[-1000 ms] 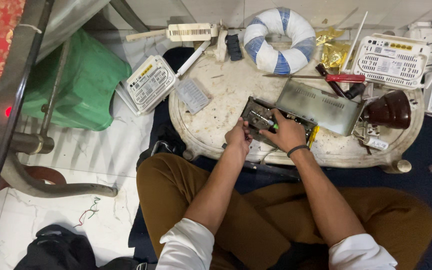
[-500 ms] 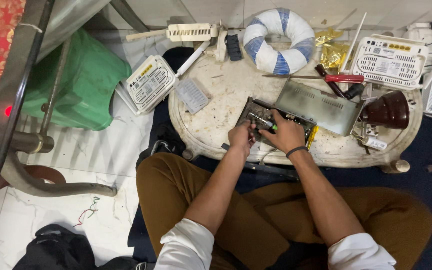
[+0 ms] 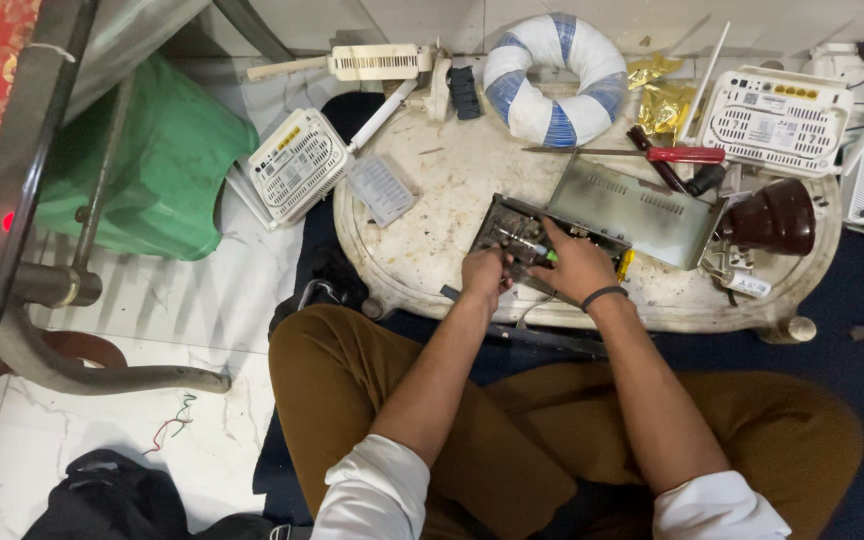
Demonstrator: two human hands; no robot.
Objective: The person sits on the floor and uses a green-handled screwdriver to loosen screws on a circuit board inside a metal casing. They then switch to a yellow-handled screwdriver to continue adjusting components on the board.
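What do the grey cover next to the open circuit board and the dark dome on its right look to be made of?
Grey cover: likely sheet metal, dull grey, thin with folded edges and punched vent slots. Dark dome: glossy brown, stepped ridges and bright highlights; probably glazed ceramic or hard plastic, cannot tell which.

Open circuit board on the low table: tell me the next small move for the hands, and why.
Probably steady the circuit board with the left hand while the right hand works the green-handled tool into it: both hands already rest on the board, and the tool's tip points among its parts.
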